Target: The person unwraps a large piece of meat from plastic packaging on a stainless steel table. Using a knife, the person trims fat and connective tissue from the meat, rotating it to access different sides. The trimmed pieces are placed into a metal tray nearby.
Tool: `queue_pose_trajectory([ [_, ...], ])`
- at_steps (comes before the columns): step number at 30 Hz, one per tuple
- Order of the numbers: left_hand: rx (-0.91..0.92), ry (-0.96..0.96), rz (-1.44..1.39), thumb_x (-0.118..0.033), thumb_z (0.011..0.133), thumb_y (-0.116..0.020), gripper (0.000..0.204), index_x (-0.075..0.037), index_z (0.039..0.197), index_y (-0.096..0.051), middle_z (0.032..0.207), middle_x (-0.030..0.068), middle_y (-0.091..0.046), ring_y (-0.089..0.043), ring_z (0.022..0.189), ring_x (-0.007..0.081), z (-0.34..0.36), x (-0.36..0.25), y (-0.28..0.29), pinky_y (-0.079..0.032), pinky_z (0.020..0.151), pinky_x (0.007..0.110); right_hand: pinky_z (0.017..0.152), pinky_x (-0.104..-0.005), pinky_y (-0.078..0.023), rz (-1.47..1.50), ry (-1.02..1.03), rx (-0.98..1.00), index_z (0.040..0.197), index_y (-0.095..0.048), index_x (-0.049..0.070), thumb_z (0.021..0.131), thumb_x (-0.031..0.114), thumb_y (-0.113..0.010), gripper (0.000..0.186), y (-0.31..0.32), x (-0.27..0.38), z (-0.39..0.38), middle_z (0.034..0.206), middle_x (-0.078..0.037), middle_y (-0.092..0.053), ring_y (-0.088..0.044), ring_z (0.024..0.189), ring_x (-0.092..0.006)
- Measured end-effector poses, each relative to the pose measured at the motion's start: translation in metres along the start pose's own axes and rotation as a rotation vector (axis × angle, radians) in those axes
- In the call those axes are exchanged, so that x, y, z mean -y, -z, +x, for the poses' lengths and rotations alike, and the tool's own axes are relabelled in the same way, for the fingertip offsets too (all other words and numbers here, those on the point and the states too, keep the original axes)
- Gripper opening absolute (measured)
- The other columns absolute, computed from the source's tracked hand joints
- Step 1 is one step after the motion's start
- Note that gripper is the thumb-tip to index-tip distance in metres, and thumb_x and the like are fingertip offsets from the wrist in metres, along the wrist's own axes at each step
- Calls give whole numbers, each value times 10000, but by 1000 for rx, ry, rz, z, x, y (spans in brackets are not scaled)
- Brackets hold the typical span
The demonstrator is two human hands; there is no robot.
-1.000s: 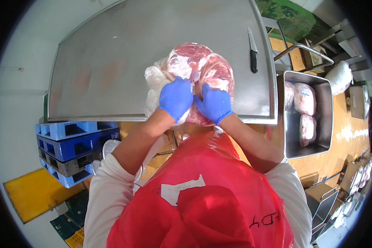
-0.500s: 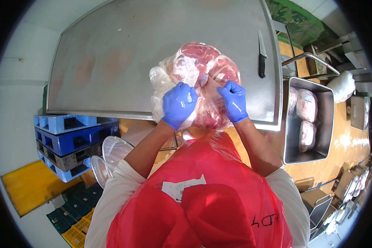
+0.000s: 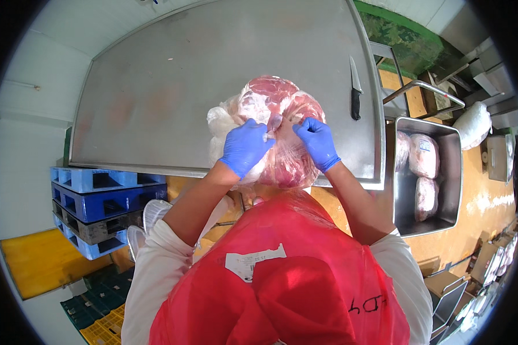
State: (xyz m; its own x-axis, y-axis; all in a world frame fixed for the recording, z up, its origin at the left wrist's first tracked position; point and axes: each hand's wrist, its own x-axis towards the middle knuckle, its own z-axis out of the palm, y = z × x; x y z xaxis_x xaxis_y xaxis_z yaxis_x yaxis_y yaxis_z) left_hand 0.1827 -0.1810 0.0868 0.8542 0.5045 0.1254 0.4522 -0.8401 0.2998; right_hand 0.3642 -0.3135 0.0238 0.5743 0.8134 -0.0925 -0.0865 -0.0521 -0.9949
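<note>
A large piece of raw meat (image 3: 288, 164) in clear plastic lies at the near edge of the steel table (image 3: 155, 115). On its left side the loose plastic bag (image 3: 220, 123) is bunched up white. My left hand (image 3: 246, 148), in a blue glove, pinches a fold of that plastic near the middle of the meat. Just to the right, my right hand (image 3: 317, 142), gloved the same, is closed on the plastic too. A short gap with a twisted bit of film lies between the two hands.
A knife (image 3: 355, 92) with a black handle lies at the table's right side. Beyond the edge, a steel tub (image 3: 411, 224) holds wrapped meat pieces (image 3: 425, 155). Stacked pallets (image 3: 92, 201) stand at left, near green and yellow crates (image 3: 101, 299).
My hands have drawn slightly closer together over the meat, with the fingers now pinching the plastic. The whole view has shifted a little, so the meat appears lower.
</note>
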Motion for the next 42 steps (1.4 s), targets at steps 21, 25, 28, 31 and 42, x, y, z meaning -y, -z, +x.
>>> queue_pose_trajectory([
  [21,12,308,-263,-311,985,-565,333,-38,898,-736,909,230,-738,-715,892,433,-1,-10,-18,-554,814,527,804,-430,-574,-916,-312,474,1028,-767,-80,943,415,-664,513,-36,0,48,1032,-245,-772,-759,956,-323],
  [25,-78,368,-438,-304,988,-584,324,-27,897,-726,911,224,-735,-694,866,441,-9,-1,-25,-540,802,532,770,-392,-571,-584,-563,268,1021,-750,-95,911,365,-729,473,-55,30,24,974,-202,-768,-739,901,-265],
  [28,-151,350,-510,-271,995,-631,287,-11,906,-714,826,197,-714,-706,774,346,-12,9,-33,-539,757,473,668,-354,-546,-122,-496,184,971,-743,-69,936,279,-736,350,-33,16,6,889,-123,-739,-702,789,-197],
  [31,-140,391,-786,-302,975,-654,258,-66,894,-722,852,205,-710,-673,764,395,-16,23,-44,-526,732,478,577,-305,-494,268,-519,119,894,-729,0,965,220,-733,231,-27,21,-12,800,-42,-678,-641,672,-139],
  [42,-152,526,-1370,-118,1026,-639,155,-56,892,-685,805,-22,-618,-560,746,68,-21,36,-23,-477,692,271,518,-250,-371,422,-391,51,793,-692,80,985,191,-697,222,-17,20,-29,708,36,-600,-486,565,-71],
])
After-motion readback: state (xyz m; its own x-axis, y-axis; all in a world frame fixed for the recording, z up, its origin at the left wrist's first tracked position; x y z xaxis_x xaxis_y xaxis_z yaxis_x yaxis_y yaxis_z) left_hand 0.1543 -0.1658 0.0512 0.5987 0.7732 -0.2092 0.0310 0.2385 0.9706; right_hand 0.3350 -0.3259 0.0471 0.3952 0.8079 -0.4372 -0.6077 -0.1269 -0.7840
